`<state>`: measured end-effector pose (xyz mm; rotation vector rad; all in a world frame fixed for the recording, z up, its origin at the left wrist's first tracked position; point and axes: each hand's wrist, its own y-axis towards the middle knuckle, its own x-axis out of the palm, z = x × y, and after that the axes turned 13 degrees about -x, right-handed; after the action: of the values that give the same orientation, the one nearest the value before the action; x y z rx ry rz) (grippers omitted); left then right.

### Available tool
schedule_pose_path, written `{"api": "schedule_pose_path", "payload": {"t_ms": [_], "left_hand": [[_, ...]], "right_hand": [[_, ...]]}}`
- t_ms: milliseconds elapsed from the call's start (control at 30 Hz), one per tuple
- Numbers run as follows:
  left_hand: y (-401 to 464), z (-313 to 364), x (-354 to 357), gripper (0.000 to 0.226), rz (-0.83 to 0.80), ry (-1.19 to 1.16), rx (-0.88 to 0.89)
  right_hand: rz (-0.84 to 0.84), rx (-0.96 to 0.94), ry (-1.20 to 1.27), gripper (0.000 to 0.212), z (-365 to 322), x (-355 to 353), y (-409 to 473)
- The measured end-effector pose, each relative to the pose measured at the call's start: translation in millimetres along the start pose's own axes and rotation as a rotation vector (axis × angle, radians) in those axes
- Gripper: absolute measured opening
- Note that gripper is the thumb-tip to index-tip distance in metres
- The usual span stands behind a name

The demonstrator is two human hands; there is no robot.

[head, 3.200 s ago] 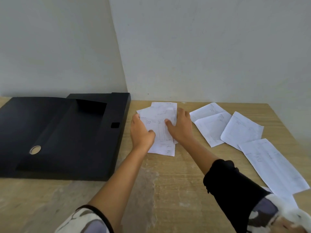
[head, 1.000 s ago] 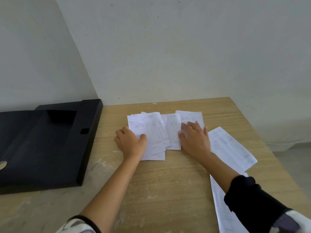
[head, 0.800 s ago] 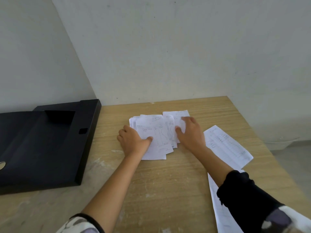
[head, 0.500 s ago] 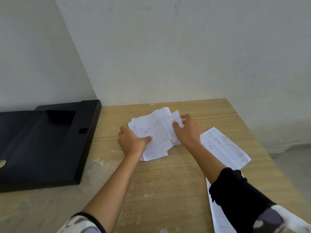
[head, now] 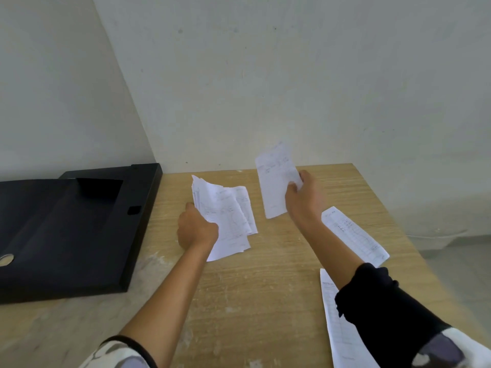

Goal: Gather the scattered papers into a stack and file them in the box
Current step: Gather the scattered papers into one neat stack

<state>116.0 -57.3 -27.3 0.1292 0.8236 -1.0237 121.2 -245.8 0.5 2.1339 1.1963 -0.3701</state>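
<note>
- Head view: left hand (head: 197, 232) fingers closed on fanned stack (head: 225, 219), raised over table (head: 265, 274).
- Right hand (head: 305, 200) fingers pinch 1 sheet (head: 275, 181), lifted.
- 2 papers (head: 354, 235) lie right.
- Box (head: 66, 229) open, left.

The left hand (head: 197, 232) gripped a fanned bundle of white printed paper sheets (head: 225, 219) along its left edge, raised off the light wood-grain desk (head: 265, 282). The right hand (head: 305, 197) pinched a single white printed sheet (head: 275, 179) at its right edge, held tilted above the desk and apart from the bundle. Two more long white printed sheets lay flat on the desk: one (head: 356, 236) beside the right forearm, another (head: 342, 335) partly under the black sleeve (head: 385, 309). An open black rectangular file box (head: 79, 235) rested at the desk's left side.
</note>
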Motion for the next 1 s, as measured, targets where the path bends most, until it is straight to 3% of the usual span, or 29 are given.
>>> {"api": "schedule_pose_path", "payload": {"t_ms": [100, 233, 367, 533, 767, 833, 1000], "left_hand": [[-5.3, 1.9, 1.3, 0.034, -0.073, -0.088, 0.021], [-20.9, 2.4, 12.1, 0.036, -0.139, -0.196, 0.072], [-28.9, -2.5, 21.4, 0.055, -0.128, -0.111, 0.083], [-33.2, -7.1, 23.4, 0.047, -0.132, -0.086, 0.036], [-49.9, -12.1, 16.5, 0.032, -0.197, -0.246, -0.013], [-55.2, -14.5, 15.5, 0.028, -0.217, -0.272, 0.0], [-68.1, -24.2, 14.0, 0.023, -0.254, -0.311, -0.004]], "right_hand": [[-0.098, 0.022, 0.087, 0.004, -7.0, 8.4, -14.8], [-0.29, 0.14, 0.177, 0.027, -6.6, 17.5, -42.3], [-0.418, 0.008, 0.063, 0.039, 3.2, 7.0, -54.3], [-0.502, -0.092, -0.086, 0.038, 32.0, -36.7, -56.2], [-0.825, -0.288, -0.485, 0.066, 80.2, -107.9, -82.3], [-0.833, -0.293, -0.414, 0.069, 87.9, -116.0, -87.5], [-0.646, -0.304, -0.299, 0.059, 89.3, -92.6, -86.1]]}}
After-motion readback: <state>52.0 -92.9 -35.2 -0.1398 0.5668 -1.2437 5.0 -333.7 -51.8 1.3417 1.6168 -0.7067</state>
